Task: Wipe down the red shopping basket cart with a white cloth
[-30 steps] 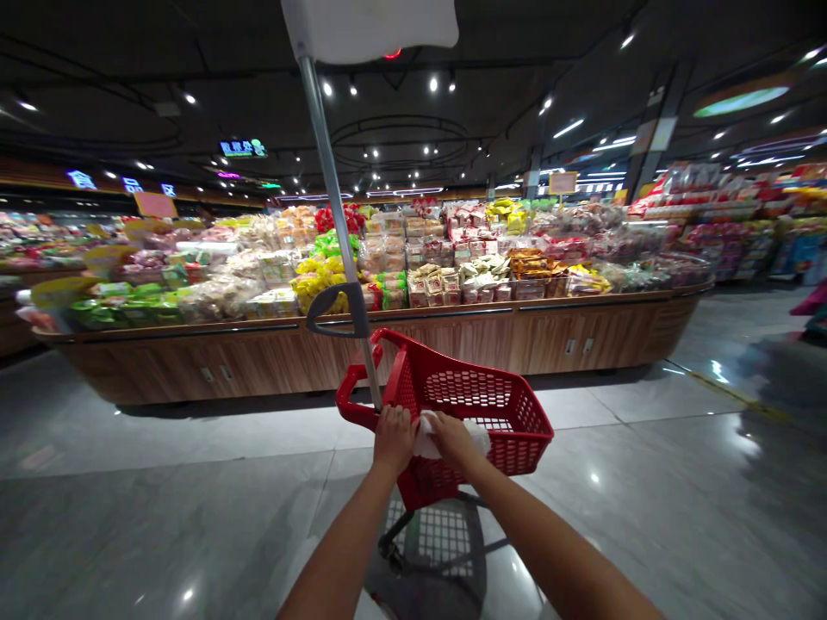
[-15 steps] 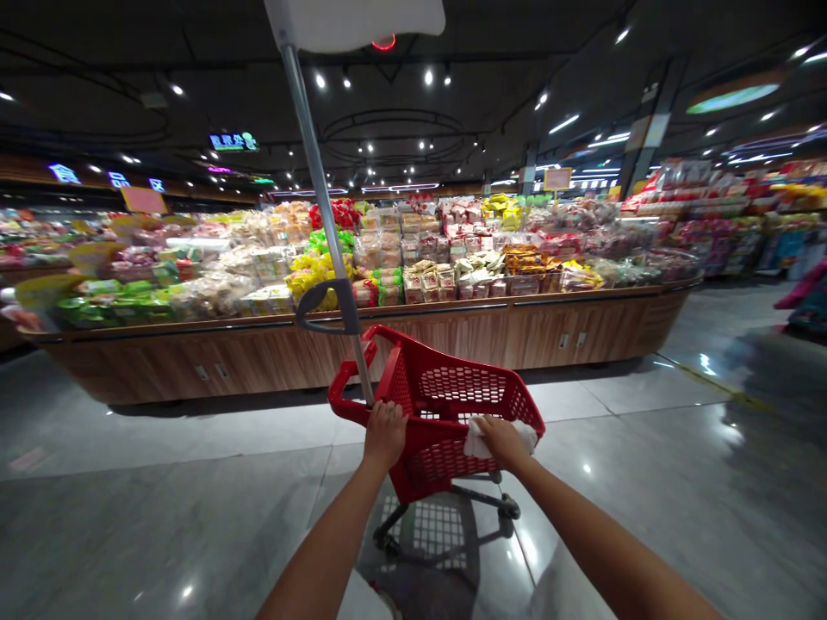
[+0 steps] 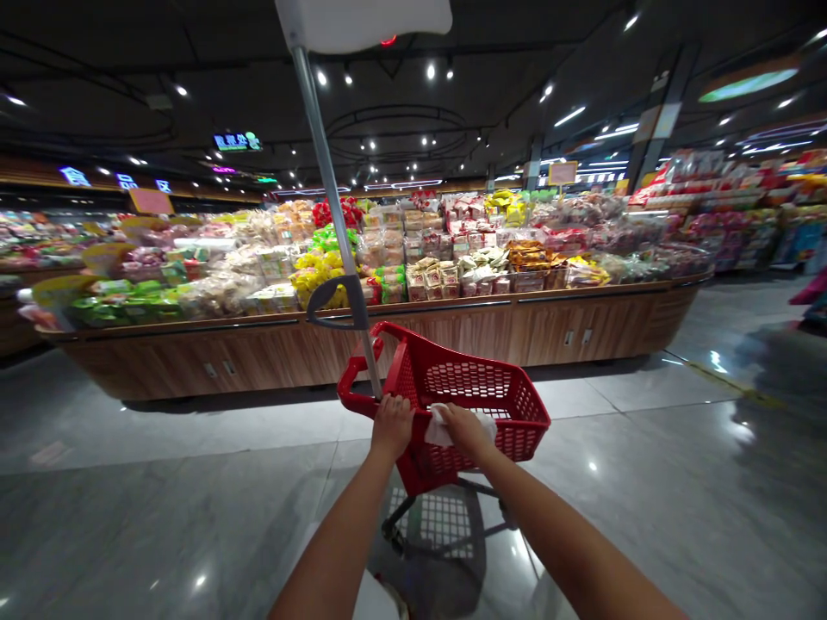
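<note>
A red shopping cart (image 3: 478,379) stands side-on before me, its handle to the left. My left hand (image 3: 392,426) is closed over the near top rim, close to the handle end. Farther right along the same rim, my right hand (image 3: 462,428) presses a white cloth (image 3: 439,428) against the edge, fingers wrapped over it. Some of the cloth shows on both sides of that hand. A grey metal pole (image 3: 326,181) with a grey loop grip (image 3: 337,303) rises at the cart's handle end.
Behind the cart runs a long wood-panelled display counter (image 3: 465,331) heaped with packaged foods (image 3: 426,280). More stocked shelves (image 3: 730,211) stand at the right. The floor (image 3: 226,499) is shiny grey tile. A white panel (image 3: 368,24) tops the pole.
My right hand has slid left along the cart's rim with the cloth, closer to my left hand. My left hand stays on the rim. The view has shifted slightly.
</note>
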`<action>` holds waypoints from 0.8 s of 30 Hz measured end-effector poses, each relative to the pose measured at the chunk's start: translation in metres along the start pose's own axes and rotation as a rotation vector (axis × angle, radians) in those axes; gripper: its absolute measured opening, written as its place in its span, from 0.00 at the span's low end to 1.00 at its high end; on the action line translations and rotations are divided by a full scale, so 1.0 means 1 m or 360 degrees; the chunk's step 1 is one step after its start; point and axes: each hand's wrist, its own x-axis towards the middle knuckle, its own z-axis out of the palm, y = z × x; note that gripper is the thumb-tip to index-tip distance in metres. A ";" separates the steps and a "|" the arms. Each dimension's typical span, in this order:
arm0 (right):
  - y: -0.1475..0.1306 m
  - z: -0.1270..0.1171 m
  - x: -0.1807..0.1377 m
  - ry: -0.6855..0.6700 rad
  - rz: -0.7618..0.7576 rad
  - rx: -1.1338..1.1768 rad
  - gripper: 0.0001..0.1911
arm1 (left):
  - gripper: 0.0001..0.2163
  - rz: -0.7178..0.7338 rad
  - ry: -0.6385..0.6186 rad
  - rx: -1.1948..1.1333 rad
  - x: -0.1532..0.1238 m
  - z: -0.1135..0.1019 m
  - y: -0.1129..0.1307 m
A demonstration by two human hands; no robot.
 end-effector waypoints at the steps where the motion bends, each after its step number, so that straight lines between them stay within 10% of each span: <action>1: 0.017 0.000 -0.009 -0.0016 0.0042 -0.0022 0.24 | 0.10 0.0007 0.0000 0.0000 0.000 0.000 -0.002; 8: 0.096 -0.002 -0.059 0.0002 0.0245 -0.0141 0.23 | 0.10 -0.0023 0.0071 0.0009 0.002 0.006 -0.004; 18: -0.045 0.006 0.035 0.0126 -0.0123 0.0162 0.25 | 0.11 -0.0045 0.0015 0.0109 0.002 0.009 -0.002; 24: -0.016 -0.006 0.021 -0.0088 -0.0081 0.0176 0.17 | 0.11 0.0026 0.0033 0.0080 -0.006 0.004 -0.019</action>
